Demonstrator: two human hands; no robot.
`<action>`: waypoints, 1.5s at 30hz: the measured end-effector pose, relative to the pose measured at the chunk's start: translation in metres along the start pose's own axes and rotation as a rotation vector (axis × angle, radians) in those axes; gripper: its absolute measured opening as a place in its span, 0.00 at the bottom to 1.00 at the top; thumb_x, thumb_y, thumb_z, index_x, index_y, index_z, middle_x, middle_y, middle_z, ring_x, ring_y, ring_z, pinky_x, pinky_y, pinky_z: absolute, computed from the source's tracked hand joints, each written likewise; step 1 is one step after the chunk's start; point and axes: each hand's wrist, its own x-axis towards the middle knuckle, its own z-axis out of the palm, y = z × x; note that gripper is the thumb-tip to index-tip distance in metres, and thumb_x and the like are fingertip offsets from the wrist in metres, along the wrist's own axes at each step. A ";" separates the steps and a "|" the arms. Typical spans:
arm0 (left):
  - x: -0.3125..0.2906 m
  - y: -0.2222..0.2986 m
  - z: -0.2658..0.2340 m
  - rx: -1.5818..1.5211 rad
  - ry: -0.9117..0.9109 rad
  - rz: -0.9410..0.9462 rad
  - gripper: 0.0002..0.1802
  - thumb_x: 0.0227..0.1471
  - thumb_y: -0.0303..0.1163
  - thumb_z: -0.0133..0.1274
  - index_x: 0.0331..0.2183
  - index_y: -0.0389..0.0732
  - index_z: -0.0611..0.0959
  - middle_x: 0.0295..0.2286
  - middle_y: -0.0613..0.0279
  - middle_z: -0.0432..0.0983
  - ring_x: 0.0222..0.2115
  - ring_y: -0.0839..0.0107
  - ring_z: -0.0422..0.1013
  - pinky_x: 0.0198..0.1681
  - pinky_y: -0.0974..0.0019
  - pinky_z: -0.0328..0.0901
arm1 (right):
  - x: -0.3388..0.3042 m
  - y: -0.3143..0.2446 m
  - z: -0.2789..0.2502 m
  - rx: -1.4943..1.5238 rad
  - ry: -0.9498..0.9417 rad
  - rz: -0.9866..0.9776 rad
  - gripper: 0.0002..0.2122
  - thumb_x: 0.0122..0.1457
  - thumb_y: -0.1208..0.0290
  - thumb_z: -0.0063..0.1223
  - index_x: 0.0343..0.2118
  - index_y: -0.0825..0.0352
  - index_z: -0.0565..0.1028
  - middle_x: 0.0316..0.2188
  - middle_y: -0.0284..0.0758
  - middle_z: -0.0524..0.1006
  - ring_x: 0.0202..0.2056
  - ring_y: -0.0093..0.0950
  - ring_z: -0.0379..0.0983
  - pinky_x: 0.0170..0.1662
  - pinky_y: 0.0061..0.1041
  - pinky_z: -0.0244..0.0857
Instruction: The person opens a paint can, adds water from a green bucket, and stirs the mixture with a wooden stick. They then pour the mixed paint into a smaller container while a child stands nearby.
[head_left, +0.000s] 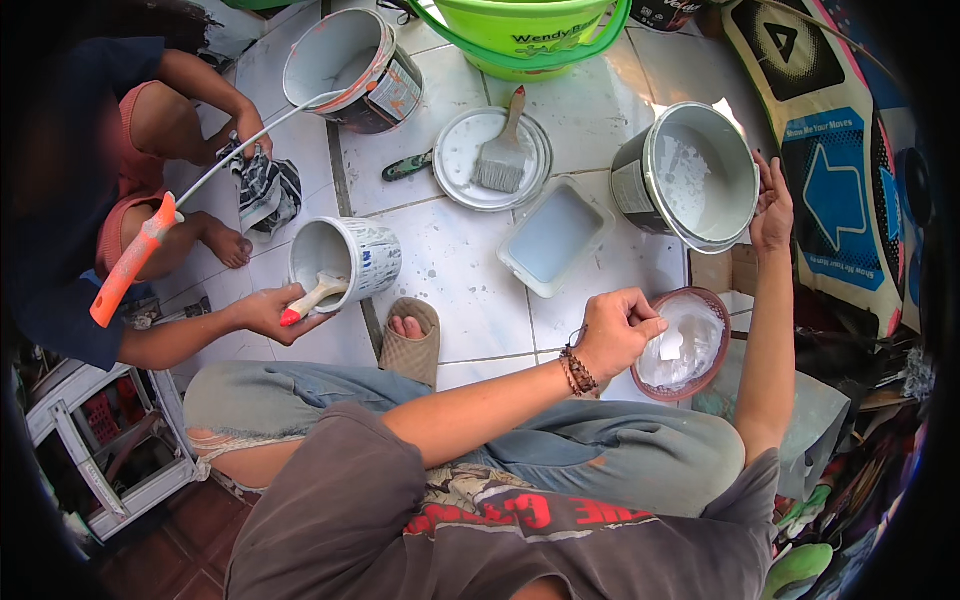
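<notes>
On the white tiled floor [450, 270] the largest thing near the person is the big paint can [690, 175], tipped so its open mouth faces them. The right hand [772, 205] rests on its far rim, fingers curled over the edge, holding it tilted. Below it and nearer the body sits the small round brown-rimmed bowl [688, 345] of white paint, just right of the left hand [615, 335]. That hand is closed in a pinch at the bowl's left rim; what it pinches is too small to tell. So the can lies up and away from the bowl, with the right hand on the can and the left nearer the bowl. A rectangular white tray [555, 235] lies left of the can. Across the floor, another person's hand [265, 312] holds a brush in a smaller can [345, 258].
</notes>
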 end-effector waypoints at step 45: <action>0.140 0.010 -0.272 0.797 0.832 -0.072 0.15 0.46 0.34 0.55 0.35 0.37 0.85 0.35 0.46 0.80 0.40 0.53 0.75 0.48 0.59 0.67 | 0.014 0.115 0.266 -1.555 -0.413 0.048 0.16 0.49 0.65 0.52 0.35 0.73 0.79 0.37 0.50 0.78 0.41 0.45 0.76 0.45 0.36 0.69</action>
